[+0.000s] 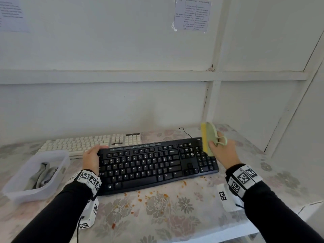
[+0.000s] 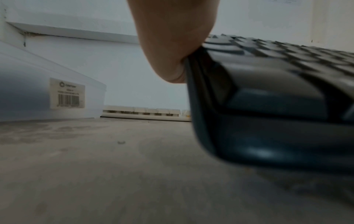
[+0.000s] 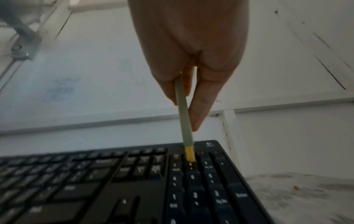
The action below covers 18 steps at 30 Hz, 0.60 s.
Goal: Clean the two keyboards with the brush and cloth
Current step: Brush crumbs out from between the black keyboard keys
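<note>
Head view shows the black keyboard (image 1: 157,165) in the middle of the counter (image 1: 175,216). At its left end, the left hand (image 1: 92,157) has its grip curled round the edge to hold it. At its right end, the right hand (image 1: 221,149) pinches the brush (image 1: 207,137), with the yellow bristles touching the number keys. The white keyboard (image 1: 87,143) lies just behind the black one. The cloth (image 1: 41,174) sits in a tub (image 1: 57,183) left of it. Crumbs (image 1: 149,194) lie in front of it. I think short, light strokes toward the front edge would work best, with the left hand holding firm so the keyboard does not slide.
</note>
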{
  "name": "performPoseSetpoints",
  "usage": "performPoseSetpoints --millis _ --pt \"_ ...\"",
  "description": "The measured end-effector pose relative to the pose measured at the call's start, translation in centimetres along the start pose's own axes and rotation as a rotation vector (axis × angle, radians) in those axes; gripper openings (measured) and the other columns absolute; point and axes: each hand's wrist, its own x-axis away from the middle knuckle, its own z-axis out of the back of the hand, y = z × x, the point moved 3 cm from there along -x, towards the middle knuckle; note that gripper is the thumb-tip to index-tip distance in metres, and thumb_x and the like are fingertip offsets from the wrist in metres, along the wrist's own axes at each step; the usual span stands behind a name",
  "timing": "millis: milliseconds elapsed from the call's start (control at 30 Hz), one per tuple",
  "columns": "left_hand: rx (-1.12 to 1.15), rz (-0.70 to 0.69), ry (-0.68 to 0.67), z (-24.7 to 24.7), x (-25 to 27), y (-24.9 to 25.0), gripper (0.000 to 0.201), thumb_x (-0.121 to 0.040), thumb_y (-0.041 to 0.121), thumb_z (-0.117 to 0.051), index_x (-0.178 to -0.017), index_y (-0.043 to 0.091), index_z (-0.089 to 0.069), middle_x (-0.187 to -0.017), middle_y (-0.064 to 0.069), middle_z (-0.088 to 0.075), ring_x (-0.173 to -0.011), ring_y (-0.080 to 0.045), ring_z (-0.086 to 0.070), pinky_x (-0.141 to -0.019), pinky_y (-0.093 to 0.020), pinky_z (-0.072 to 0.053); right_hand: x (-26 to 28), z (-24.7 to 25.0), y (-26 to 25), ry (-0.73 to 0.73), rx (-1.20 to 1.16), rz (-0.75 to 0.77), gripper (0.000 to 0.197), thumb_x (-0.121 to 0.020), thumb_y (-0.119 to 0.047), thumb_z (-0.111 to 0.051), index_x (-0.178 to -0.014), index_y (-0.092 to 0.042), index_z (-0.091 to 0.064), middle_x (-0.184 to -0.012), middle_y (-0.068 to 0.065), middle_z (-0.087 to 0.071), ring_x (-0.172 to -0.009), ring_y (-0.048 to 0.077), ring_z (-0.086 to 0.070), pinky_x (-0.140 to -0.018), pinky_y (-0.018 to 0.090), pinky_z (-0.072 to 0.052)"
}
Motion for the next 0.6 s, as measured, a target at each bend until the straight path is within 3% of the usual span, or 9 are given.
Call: performPoseSetpoints --millis 67,133,267,333,400,500,600 --pt "-0.003 0.006 0.007 0.1 -0.1 0.0 0.038 -0.097 0.023 -0.041 -0.071 0.016 -0.067 -0.049 0.004 -0.064 -0.062 -0.023 -0.055 -0.067 -0.033 -0.047 0.1 -0.7 0.0 -0.052 0.011 0.042 0.023 -0.091 -0.010 -0.051 -0.114 -0.007 -0.056 -0.078 0.010 -0.062 -0.058 0.018 -0.056 -0.047 0.022 -0.049" --pt "-0.007 0.017 0.006 0.1 -0.1 -0.1 0.037 -0.097 0.024 -0.042 -0.071 0.017 -0.068 -0.050 0.004 -0.064 -0.062 -0.023 -0.056 -0.068 -0.034 -0.047 0.5 -1.5 0.7 -0.167 0.102 -0.021 0.026 -0.088 -0.007 -0.051 -0.114 -0.010 -0.055 -0.071 0.006 -0.058 -0.054 0.014 -0.051 -0.042 0.014 -0.042" --pt "-0.012 0.011 0.005 0.1 -0.2 0.0 0.037 -0.097 0.024 -0.041 -0.072 0.016 -0.067 -0.049 0.006 -0.064 -0.064 -0.023 -0.056 -0.071 -0.035 -0.047 1.8 -1.4 1.8 -0.316 0.195 -0.264 0.005 -0.083 -0.002 -0.052 -0.085 -0.006 -0.050 -0.064 0.003 -0.045 -0.056 0.015 -0.046 -0.043 0.015 -0.036" --pt "-0.019 0.013 0.007 0.0 -0.1 -0.1 0.037 -0.097 0.025 -0.042 -0.071 0.016 -0.068 -0.048 0.006 -0.064 -0.063 -0.023 -0.056 -0.072 -0.036 -0.047 2.2 -0.8 2.0 -0.390 0.304 -0.327 0.016 -0.084 -0.005 -0.053 -0.071 -0.008 -0.045 -0.068 0.004 -0.047 -0.058 0.015 -0.051 -0.042 0.017 -0.040" --pt "-0.014 0.013 0.010 0.0 -0.1 -0.1 0.037 -0.097 0.025 -0.042 -0.071 0.016 -0.067 -0.047 0.006 -0.063 -0.062 -0.023 -0.055 -0.069 -0.035 -0.047 2.0 -0.1 1.8 -0.413 0.312 -0.346 0.023 -0.086 -0.010 -0.053 -0.067 -0.011 -0.041 -0.069 0.005 -0.051 -0.056 0.015 -0.055 -0.041 0.018 -0.046" --pt "-0.008 0.013 0.010 0.0 -0.1 -0.1 0.036 -0.097 0.025 -0.042 -0.072 0.015 -0.067 -0.047 0.005 -0.063 -0.062 -0.023 -0.055 -0.069 -0.035 -0.047 1.0 0.5 1.8 -0.240 0.203 -0.245 0.028 -0.089 -0.013 -0.050 -0.062 -0.008 -0.043 -0.058 0.005 -0.047 -0.048 0.014 -0.046 -0.042 0.017 -0.037" --pt "-0.030 0.013 0.003 0.2 -0.3 -0.2 0.035 -0.095 0.025 -0.043 -0.072 0.017 -0.068 -0.052 0.002 -0.064 -0.062 -0.025 -0.055 -0.071 -0.037 -0.048 0.8 0.4 1.6 -0.029 0.053 -0.039 0.006 -0.090 -0.009 -0.051 -0.091 -0.013 -0.055 -0.067 0.011 -0.058 -0.051 0.018 -0.049 -0.042 0.017 -0.038"
